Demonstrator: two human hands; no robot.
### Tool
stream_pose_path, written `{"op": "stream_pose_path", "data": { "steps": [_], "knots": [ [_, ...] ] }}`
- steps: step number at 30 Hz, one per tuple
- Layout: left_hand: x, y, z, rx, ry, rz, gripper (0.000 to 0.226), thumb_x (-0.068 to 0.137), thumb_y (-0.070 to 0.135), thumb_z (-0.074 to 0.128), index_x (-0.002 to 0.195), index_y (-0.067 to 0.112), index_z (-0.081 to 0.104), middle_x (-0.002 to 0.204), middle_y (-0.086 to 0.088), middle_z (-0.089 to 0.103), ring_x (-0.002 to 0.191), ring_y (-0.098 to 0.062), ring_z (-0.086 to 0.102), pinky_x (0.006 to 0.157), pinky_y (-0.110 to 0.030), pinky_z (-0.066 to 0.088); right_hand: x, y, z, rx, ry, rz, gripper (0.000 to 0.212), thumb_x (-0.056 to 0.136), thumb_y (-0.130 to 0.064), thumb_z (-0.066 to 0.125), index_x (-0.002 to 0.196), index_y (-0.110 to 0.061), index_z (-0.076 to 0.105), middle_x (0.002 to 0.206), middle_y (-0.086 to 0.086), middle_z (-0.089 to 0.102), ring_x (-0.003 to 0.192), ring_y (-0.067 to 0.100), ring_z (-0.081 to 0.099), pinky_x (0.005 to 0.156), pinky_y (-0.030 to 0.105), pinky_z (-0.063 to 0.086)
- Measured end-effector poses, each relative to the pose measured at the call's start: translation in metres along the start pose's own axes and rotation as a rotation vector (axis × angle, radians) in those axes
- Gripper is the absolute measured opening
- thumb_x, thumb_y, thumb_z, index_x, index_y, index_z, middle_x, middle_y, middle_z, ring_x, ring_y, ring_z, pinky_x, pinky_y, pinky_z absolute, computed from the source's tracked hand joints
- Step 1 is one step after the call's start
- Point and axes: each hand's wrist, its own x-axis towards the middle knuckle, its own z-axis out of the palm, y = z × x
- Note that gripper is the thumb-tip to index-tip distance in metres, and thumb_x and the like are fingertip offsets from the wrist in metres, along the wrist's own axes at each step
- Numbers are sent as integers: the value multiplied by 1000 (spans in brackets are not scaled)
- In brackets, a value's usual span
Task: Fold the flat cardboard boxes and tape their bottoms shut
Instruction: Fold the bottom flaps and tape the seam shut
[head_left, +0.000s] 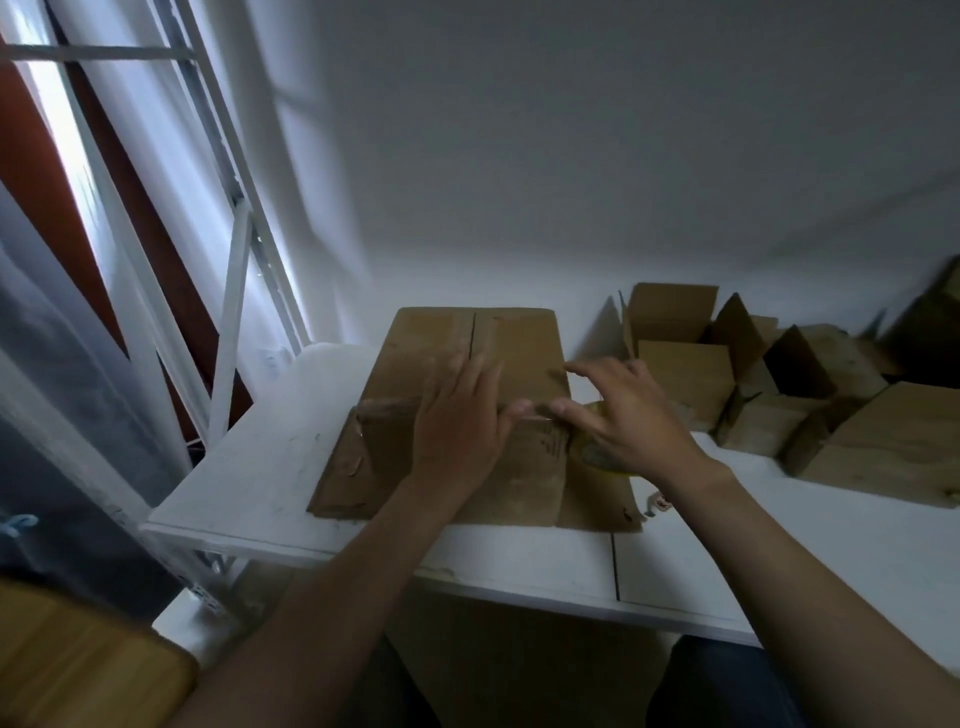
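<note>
A brown cardboard box (514, 343) stands upside down on the white table (249, 467), its bottom flaps closed with a seam down the middle. Its lower flaps are splayed out on the table at the front. My left hand (457, 421) lies flat on the box's top near the front edge, fingers straight along the seam. My right hand (634, 415) hovers at the box's front right corner with fingers spread, its thumb touching the edge close to my left thumb. A yellowish tape roll (589, 454) sits beneath my right palm against the box's side, mostly hidden.
Several folded cardboard boxes (685, 374) crowd the table's back right, a larger one (893, 436) nearest. A white metal frame (228, 332) and curtain stand at the left. A wooden surface (78, 665) lies at the lower left. The wall is directly behind the table.
</note>
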Motion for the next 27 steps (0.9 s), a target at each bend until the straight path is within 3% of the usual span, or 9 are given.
{"op": "stream_pose_path", "data": {
  "steps": [2,4,9,12,15,17,21,27],
  "knots": [
    [14,10,8,48,-30,81,83,96,73,14,139,15,55,154,-8,46,149,-30,31,123,-51,16,-7,17,1,80,-20,42,78,82,-83,32,141,-35,50,140,-7,54,130,18,41,100,39,43],
    [21,16,17,95,-62,112,85,95,74,12,135,17,60,150,-5,51,146,-29,37,121,-55,23,-13,29,3,217,-17,67,79,81,-87,32,138,-36,52,130,-8,58,122,15,48,98,37,46],
    [17,11,37,98,-45,179,72,94,71,28,134,23,63,142,3,60,135,-23,53,115,-50,36,-26,46,6,519,-6,113,58,77,-67,58,129,-42,50,112,-12,52,100,3,55,74,14,45],
    [18,7,40,100,-47,202,72,94,73,28,139,25,59,145,3,57,135,-22,53,110,-48,42,-34,60,12,640,37,106,49,78,-58,72,119,-44,50,113,-16,51,101,-3,53,74,17,49],
    [19,8,39,107,-46,232,71,97,71,24,142,28,56,148,4,54,137,-21,50,112,-48,39,-41,71,16,695,67,79,51,74,-59,78,116,-41,57,116,-24,56,109,2,55,82,27,53],
    [19,8,37,115,-52,238,72,97,72,20,144,30,53,150,5,52,139,-20,48,114,-50,36,-44,71,15,702,80,55,52,73,-59,79,118,-41,61,118,-25,59,114,4,56,87,31,55],
    [20,7,34,134,-88,233,72,97,73,17,148,32,48,153,8,47,142,-18,44,118,-53,29,-40,63,4,598,65,43,50,70,-60,76,116,-50,60,113,-36,57,109,-12,52,84,19,48],
    [17,8,31,146,-104,228,72,97,73,18,149,31,47,154,9,46,143,-16,42,121,-53,24,-37,58,-10,439,-21,86,54,76,-48,82,125,-37,62,114,-19,55,102,6,51,79,20,44]
  ]
}}
